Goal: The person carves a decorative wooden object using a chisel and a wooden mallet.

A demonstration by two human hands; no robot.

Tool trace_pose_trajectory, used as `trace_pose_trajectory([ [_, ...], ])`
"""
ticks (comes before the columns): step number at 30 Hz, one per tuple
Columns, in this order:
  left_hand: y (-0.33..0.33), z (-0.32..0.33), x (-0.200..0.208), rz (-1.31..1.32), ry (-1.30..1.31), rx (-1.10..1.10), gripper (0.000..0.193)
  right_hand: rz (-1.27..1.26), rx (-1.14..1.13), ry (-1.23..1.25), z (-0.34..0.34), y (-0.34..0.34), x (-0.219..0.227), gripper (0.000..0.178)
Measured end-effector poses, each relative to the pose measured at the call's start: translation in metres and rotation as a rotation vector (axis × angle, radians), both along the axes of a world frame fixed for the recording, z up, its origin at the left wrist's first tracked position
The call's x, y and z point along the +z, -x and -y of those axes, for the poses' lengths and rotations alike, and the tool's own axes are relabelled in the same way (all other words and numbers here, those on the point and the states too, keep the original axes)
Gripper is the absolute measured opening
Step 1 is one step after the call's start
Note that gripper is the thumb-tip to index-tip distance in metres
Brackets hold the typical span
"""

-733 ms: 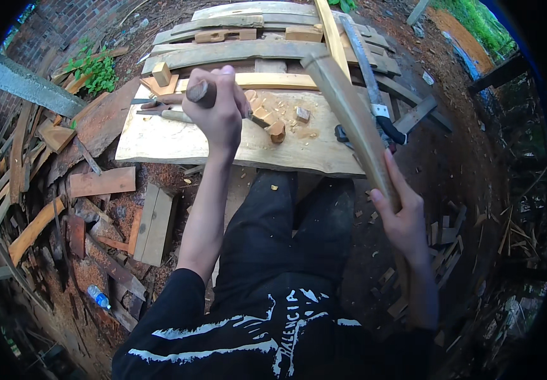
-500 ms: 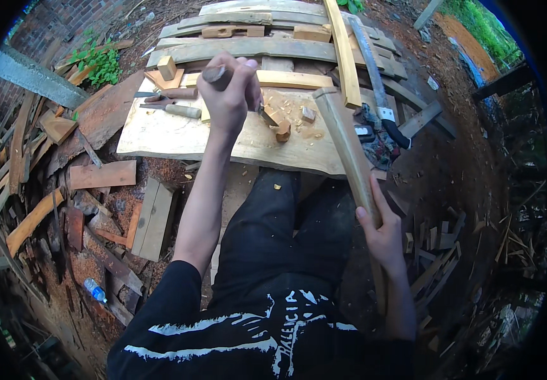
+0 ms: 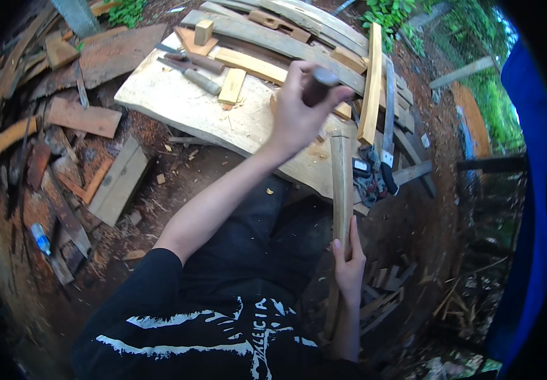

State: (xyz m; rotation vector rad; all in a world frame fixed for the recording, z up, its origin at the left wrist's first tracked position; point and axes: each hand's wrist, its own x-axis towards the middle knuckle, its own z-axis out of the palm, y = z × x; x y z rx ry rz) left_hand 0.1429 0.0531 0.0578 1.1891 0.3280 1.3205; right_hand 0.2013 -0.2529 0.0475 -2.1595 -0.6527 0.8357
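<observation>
My left hand (image 3: 291, 123) is closed around a tool with a dark, round-ended handle (image 3: 320, 87), raised over the right part of the pale workbench slab (image 3: 159, 95). Its lower end is hidden behind the hand. My right hand (image 3: 351, 269) grips a long, squared wooden bar (image 3: 341, 177), which stands upright at the slab's near right edge, thumb and fingers along its sides. On the slab's left lie two tools, one with a pale wooden handle (image 3: 202, 82) and one with a brown handle (image 3: 206, 63). A small yellow wood block (image 3: 232, 86) lies beside them, among shavings.
Behind the slab are stacked planks (image 3: 267, 43) and a yellow beam (image 3: 371, 85). A handsaw (image 3: 388, 114) and a dark cloth (image 3: 370, 180) lie at the right. Scrap wood (image 3: 83, 117) and a plastic bottle (image 3: 40, 239) litter the left ground. Blue material (image 3: 527, 190) hangs far right.
The view has turned, with the bench tilting. My left hand has moved right with the handle, nearer the bar. The bar in my right hand stands more upright. Blue material has come into view.
</observation>
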Motion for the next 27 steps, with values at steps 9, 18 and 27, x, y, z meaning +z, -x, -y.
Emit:
trace_pose_trajectory([
  [9, -0.046, 0.036, -0.004, -0.047, -0.470, 0.540, 0.042, 0.170, 0.035, -0.060, 0.008, -0.004, 0.003, 0.065],
  [18, -0.033, 0.039, 0.010, -0.219, -0.480, 0.330, 0.023, 0.326, 0.040, -0.028, 0.021, -0.021, 0.011, 0.065],
  [27, -0.036, 0.013, 0.007, -0.292, -0.423, 0.198, 0.029, 0.194, 0.002, 0.009, 0.000, -0.005, 0.019, 0.066],
])
